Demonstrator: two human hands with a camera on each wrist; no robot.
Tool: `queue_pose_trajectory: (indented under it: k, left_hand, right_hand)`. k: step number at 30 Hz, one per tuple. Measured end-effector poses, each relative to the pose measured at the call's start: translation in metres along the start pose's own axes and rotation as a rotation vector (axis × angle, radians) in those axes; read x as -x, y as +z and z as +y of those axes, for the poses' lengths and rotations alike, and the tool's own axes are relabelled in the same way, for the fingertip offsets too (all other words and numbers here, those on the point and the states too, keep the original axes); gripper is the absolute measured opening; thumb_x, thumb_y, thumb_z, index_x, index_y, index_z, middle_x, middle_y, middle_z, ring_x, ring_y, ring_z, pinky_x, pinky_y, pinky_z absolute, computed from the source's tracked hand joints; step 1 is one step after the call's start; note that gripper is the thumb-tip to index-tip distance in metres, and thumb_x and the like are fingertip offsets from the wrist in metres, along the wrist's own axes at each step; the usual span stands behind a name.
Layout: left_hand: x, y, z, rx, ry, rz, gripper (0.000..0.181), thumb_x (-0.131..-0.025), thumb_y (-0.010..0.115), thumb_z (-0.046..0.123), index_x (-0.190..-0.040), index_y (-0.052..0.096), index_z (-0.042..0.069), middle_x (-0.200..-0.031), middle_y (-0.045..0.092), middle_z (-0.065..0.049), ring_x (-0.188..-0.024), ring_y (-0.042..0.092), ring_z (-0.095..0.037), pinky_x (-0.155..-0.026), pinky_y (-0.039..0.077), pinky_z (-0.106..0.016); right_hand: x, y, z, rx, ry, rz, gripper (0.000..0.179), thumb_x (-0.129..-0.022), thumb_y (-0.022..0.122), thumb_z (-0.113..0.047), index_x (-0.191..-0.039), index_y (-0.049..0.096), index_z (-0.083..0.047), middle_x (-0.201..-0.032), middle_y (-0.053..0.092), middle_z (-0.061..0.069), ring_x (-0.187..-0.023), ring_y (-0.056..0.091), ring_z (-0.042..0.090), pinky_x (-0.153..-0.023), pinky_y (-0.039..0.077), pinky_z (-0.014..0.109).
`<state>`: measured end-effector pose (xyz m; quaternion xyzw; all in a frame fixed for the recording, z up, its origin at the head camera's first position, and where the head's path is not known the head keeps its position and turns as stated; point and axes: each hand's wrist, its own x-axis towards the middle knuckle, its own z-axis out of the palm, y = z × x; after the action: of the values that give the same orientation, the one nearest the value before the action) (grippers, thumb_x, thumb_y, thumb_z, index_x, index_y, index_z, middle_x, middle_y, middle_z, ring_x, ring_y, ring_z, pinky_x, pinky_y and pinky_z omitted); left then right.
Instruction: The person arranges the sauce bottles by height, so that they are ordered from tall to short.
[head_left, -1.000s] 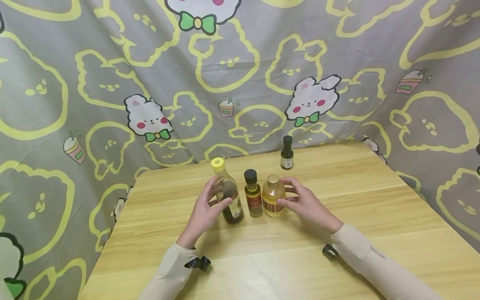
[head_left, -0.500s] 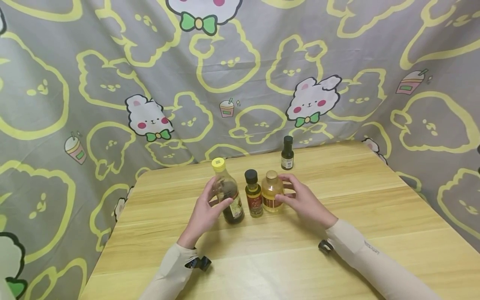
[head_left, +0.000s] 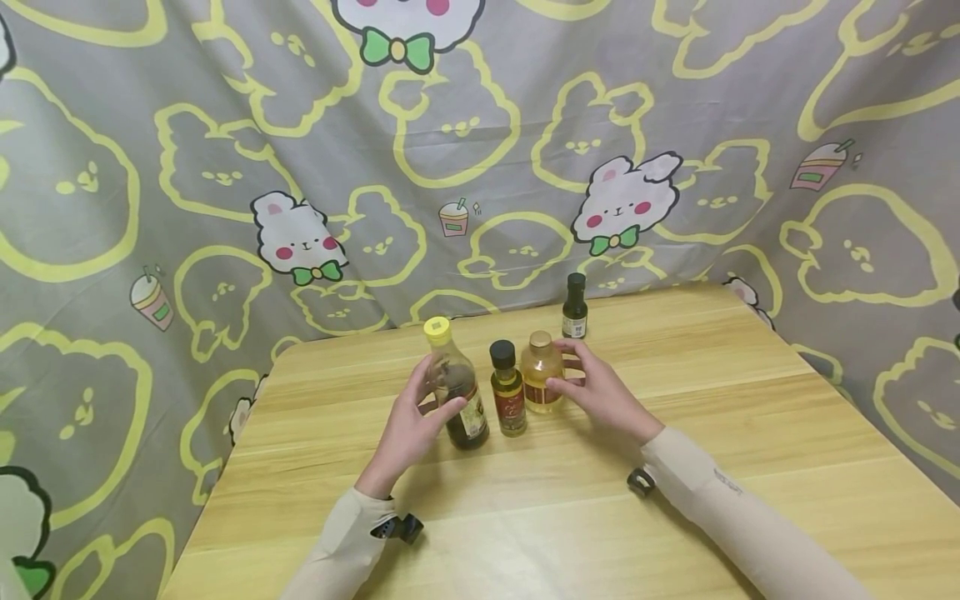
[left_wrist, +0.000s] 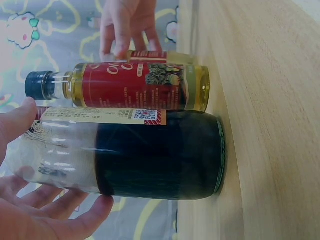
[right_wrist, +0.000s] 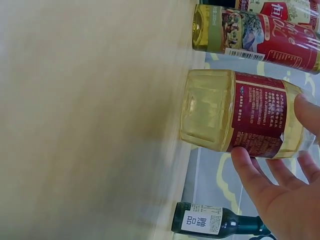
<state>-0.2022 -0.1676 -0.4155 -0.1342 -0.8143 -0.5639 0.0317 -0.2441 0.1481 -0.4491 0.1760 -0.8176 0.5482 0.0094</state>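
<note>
My left hand (head_left: 408,425) grips a tall yellow-capped bottle of dark liquid (head_left: 467,417), thumb on the near side and fingers behind. The bottle stands upright on the table, part full, as the left wrist view shows. My right hand (head_left: 603,392) holds a squat bottle of pale golden liquid (right_wrist: 210,110) with a dark red label, thumb on one side and fingertips on the other. Between the two stands a slim black-capped olive oil bottle (head_left: 509,404) with a red label, which neither hand grips. The golden bottle sits slightly behind it, to its right.
A small dark bottle with a black cap (head_left: 574,312) and a white label stands near the table's back edge, behind the golden bottle. The wooden table (head_left: 525,533) meets a grey patterned curtain (head_left: 480,125) at the back and sides.
My right hand has moved the golden bottle away from me and a little left, from beside the olive oil bottle to slightly behind it. The left hand and its bottle stay put.
</note>
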Motion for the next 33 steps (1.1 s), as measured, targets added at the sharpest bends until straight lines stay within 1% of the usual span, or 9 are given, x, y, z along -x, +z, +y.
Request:
queue_pose_trajectory:
  k: [8,15,21,25,28,33]
  left_hand:
    - [0.000,0.000,0.000,-0.004,0.000,-0.001,0.075,-0.093,0.078,0.026,-0.156,0.037,0.029,-0.150,0.049,-0.015,-0.140,0.048,-0.037,-0.111,0.048,-0.052]
    - [0.001,-0.001,0.000,-0.004,0.004,-0.003,0.076,-0.092,0.079,0.026,-0.156,0.036,0.030,-0.151,0.049,-0.014,-0.140,0.048,-0.037,-0.111,0.048,-0.053]
    - [0.000,-0.001,-0.001,-0.013,0.003,-0.003,0.077,-0.093,0.078,0.028,-0.157,0.036,0.029,-0.152,0.048,-0.013,-0.141,0.048,-0.036,-0.111,0.048,-0.052]
    - [0.000,-0.001,-0.002,-0.014,-0.001,-0.003,0.078,-0.092,0.079,0.029,-0.158,0.035,0.030,-0.153,0.047,-0.012,-0.141,0.048,-0.036,-0.111,0.047,-0.053]
    - [0.000,-0.001,-0.001,-0.014,-0.002,-0.005,0.079,-0.092,0.078,0.029,-0.158,0.034,0.030,-0.154,0.046,-0.012,-0.141,0.047,-0.037,-0.112,0.047,-0.053]
    - [0.000,-0.001,0.000,-0.021,-0.007,-0.005,0.079,-0.092,0.078,0.031,-0.158,0.034,0.031,-0.156,0.044,-0.010,-0.141,0.047,-0.036,-0.112,0.047,-0.052]
  right_hand:
    - [-0.006,0.000,-0.001,-0.022,0.011,0.004,0.066,-0.096,0.073,-0.014,-0.152,0.037,-0.011,-0.152,0.045,0.022,-0.128,0.058,0.042,-0.101,0.057,0.042]
    - [-0.014,-0.001,0.002,0.022,0.012,0.019,0.068,-0.095,0.074,-0.018,-0.152,0.038,-0.013,-0.153,0.045,0.018,-0.131,0.056,0.042,-0.103,0.055,0.046]
    - [-0.021,-0.003,0.005,0.037,0.013,0.024,0.068,-0.096,0.073,-0.021,-0.153,0.038,-0.014,-0.155,0.043,0.017,-0.136,0.051,0.042,-0.105,0.053,0.051]
    - [-0.026,-0.004,0.007,0.046,0.017,0.036,0.068,-0.096,0.073,-0.022,-0.153,0.037,-0.015,-0.155,0.043,0.017,-0.136,0.051,0.042,-0.105,0.053,0.050]
    - [-0.030,-0.004,0.009,0.066,0.003,0.043,0.068,-0.097,0.073,-0.021,-0.153,0.035,-0.013,-0.155,0.042,0.020,-0.136,0.051,0.044,-0.105,0.053,0.049]
    - [-0.036,-0.005,0.011,0.078,0.007,0.057,0.067,-0.097,0.073,-0.020,-0.152,0.035,-0.012,-0.152,0.044,0.020,-0.136,0.051,0.043,-0.105,0.053,0.049]
